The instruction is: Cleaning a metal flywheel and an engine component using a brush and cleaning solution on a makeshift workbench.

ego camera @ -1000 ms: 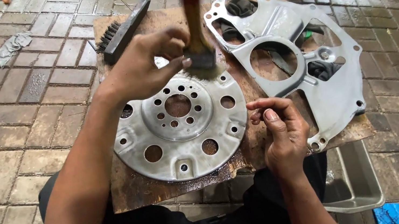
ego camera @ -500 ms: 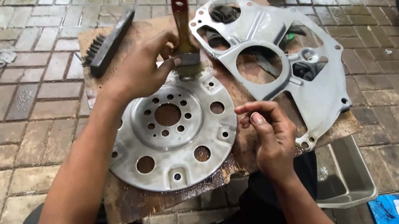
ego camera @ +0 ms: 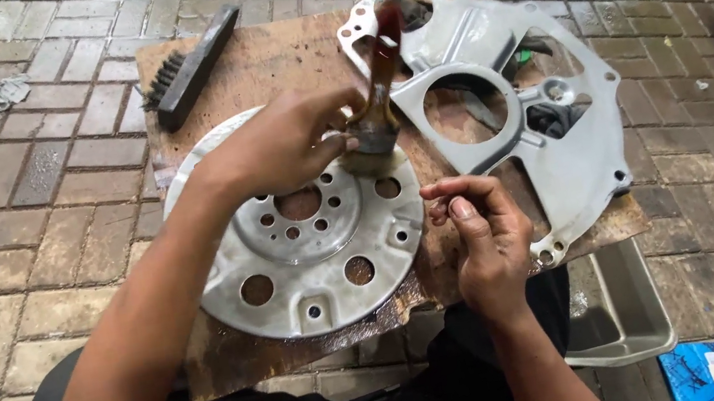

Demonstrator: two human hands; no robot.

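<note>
I see a brick paved floor (ego camera: 12, 242) under everything, and on it a wet brown board (ego camera: 273, 59) that carries the parts. The biggest piece on the board is a grey cast metal cover plate (ego camera: 566, 164) with one large round opening, lying flat on the right half. Left of it, touching its edge or just beside it, lies a round metal flywheel disc (ego camera: 307, 248) with a ring of holes, flat and wet. A grey plastic tub (ego camera: 623, 320) sits on the floor below the board's right corner. A black wire brush (ego camera: 192, 68) lies at the board's upper left, well apart from both hands.

My left hand (ego camera: 279, 146) is over the disc's upper edge, its grip closed around a paintbrush (ego camera: 375, 109), bristles down on the disc's rim. My right hand (ego camera: 481, 237) hovers beside the disc's right edge, fingers curled with thumb and fingertips pinched together; I cannot tell whether anything sits between them.
</note>
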